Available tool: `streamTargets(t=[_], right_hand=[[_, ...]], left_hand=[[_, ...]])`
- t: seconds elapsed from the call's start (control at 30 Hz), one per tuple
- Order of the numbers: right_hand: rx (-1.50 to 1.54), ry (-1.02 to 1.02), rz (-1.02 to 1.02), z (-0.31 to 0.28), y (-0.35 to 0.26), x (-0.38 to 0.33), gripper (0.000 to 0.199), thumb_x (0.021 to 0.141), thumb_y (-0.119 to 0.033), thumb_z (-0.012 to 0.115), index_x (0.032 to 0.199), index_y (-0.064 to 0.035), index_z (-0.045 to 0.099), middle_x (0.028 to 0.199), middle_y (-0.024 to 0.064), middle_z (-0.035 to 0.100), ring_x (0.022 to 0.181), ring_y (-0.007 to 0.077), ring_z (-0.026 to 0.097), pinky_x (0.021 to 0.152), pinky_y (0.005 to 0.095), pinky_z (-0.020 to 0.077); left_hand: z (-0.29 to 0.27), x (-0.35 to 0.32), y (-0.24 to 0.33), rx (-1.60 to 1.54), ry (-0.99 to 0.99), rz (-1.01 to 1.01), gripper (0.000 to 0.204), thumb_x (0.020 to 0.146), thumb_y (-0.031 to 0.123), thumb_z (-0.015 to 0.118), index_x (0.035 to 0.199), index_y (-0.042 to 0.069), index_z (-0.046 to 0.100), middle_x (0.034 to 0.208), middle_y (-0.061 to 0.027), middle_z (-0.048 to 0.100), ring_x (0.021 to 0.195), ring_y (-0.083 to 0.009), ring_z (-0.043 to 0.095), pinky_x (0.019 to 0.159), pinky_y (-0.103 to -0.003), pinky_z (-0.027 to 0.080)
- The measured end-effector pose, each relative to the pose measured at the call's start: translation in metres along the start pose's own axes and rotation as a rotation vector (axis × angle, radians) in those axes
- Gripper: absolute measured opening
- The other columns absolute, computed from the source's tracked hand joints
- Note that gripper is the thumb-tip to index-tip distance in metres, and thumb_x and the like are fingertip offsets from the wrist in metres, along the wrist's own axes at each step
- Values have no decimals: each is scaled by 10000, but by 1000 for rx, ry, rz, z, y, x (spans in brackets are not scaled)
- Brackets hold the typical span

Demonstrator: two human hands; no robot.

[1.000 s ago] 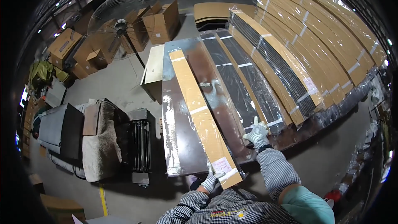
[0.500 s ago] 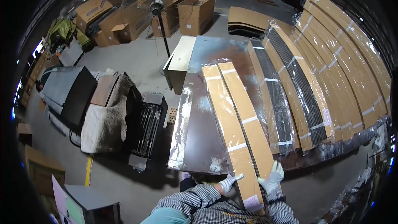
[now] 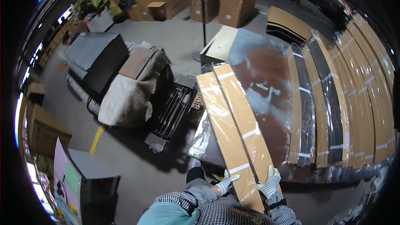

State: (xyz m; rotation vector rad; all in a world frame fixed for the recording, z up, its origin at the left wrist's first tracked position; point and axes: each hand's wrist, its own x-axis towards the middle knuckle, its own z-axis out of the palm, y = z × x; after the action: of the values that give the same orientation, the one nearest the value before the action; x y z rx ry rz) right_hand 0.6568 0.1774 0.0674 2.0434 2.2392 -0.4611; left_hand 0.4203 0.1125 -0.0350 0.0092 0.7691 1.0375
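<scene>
Two hands (image 3: 225,185) (image 3: 271,184) at cardboard (image 3: 228,136) edges, floor (image 3: 114,148) leftward

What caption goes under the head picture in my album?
Gloved left hand and right hand hold two long plastic-wrapped cardboard packs over a stained table.

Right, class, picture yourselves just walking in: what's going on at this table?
A person in a checked top is handling two long, plastic-wrapped cardboard packs lying side by side. The gloved left hand is at the outer edge of one, the right hand at the other. Their near ends reach past the worn table toward the person. More wrapped packs line its right side.
</scene>
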Motion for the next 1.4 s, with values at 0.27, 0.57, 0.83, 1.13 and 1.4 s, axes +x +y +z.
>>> streamTargets(t=[0.27,0.57,0.83,1.13,1.4], right_hand=[[-95,-77,-404,-38,-109,70,1147,588,-543,888,1520,-82,403,1431,281,371,1318,446,366,1103,552,300],[-92,-19,-595,-75,-305,147,1060,553,-455,908,1457,-90,491,1406,270,471,1307,432,455,1102,538,349],[-170,-40,-577,-92,-388,165,1044,560,-459,912,1446,-93,500,1399,270,478,1293,411,481,1083,519,373],[-224,-41,-558,-90,-411,179,1020,598,-426,916,1467,-106,487,1438,260,458,1326,404,458,1093,516,361],[-231,-37,-605,-81,-422,191,1020,596,-446,920,1454,-93,496,1408,255,474,1299,391,478,1074,507,372]], left_hand=[[-5,-70,97,103,436,-4,1274,775,373,867,1613,285,-89,1540,-95,398,1408,-318,409,1104,-575,365],[-68,-64,202,-342,379,684,710,893,185,729,1501,174,362,1334,-101,599,1230,-316,602,999,-516,554],[-125,-52,258,-511,278,615,689,849,97,770,1441,126,418,1278,-110,613,1161,-300,627,976,-475,552],[-116,-61,288,-516,304,682,716,833,81,779,1450,138,421,1258,-106,615,1146,-285,621,975,-458,545],[-113,-72,302,-508,303,733,671,865,79,745,1452,135,424,1302,-107,603,1199,-289,596,1003,-463,531]])
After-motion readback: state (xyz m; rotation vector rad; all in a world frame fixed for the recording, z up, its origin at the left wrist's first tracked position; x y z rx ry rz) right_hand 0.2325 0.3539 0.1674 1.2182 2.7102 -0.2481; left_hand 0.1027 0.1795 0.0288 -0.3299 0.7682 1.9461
